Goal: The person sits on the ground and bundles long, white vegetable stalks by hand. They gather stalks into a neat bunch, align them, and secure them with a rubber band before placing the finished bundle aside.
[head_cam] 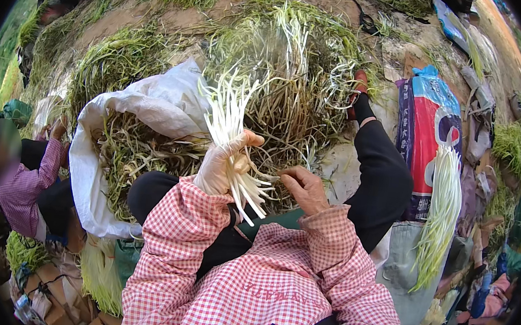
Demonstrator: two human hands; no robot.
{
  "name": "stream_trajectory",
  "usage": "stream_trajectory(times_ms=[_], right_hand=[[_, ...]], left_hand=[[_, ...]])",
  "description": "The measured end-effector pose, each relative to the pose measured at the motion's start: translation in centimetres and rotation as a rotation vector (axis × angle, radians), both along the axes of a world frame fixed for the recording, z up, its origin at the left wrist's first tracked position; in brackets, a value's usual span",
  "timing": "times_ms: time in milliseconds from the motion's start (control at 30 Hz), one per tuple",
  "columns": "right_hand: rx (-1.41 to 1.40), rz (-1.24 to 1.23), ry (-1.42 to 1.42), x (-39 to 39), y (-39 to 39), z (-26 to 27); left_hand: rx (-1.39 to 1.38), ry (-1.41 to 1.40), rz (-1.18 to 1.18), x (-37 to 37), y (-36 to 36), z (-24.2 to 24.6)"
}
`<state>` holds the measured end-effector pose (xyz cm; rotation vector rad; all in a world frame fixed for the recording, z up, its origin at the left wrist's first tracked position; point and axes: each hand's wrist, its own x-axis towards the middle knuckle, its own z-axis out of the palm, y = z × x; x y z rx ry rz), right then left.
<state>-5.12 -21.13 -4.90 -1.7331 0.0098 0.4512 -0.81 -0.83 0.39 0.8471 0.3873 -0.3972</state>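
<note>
My left hand [220, 165], in a thin pale glove, grips a bunch of white plant stalks [229, 117], their tips spread upward and their lower ends fanned out below. My bare right hand [305, 190] is just right of the bunch, thumb and forefinger pinching what looks like a thin dry strand. A heap of green and brown stalks [291, 90] spreads on the ground before me. At my left an open white woven sack [88, 169] holds dry brown and green plant waste. Another bundle of long white stalks [440, 203] lies on my right.
A printed purple and red sack [419, 145] lies under the right bundle, beside a grey sack [400, 270]. A person in a purple checked top [26, 196] sits at far left. More greens [120, 59] lie beyond the white sack. A bundle of pale stalks [99, 274] lies lower left.
</note>
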Motion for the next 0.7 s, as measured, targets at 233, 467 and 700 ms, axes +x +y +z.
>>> stream_trajectory(times_ms=[233,467,700], right_hand=[[0.165,0.041,-0.140,1.6,3.3,1.8],[-0.330,0.451,-0.236,-1.9,-0.1,-0.7],[-0.917,0.759,0.344,-3.4,-3.6,-7.9]], left_hand=[[0.034,-0.027,-0.123,-0.3,-0.5,-0.1],[0.019,-0.054,0.043,0.1,0.8,0.3],[-0.148,-0.194,0.152,1.4,2.7,1.9]])
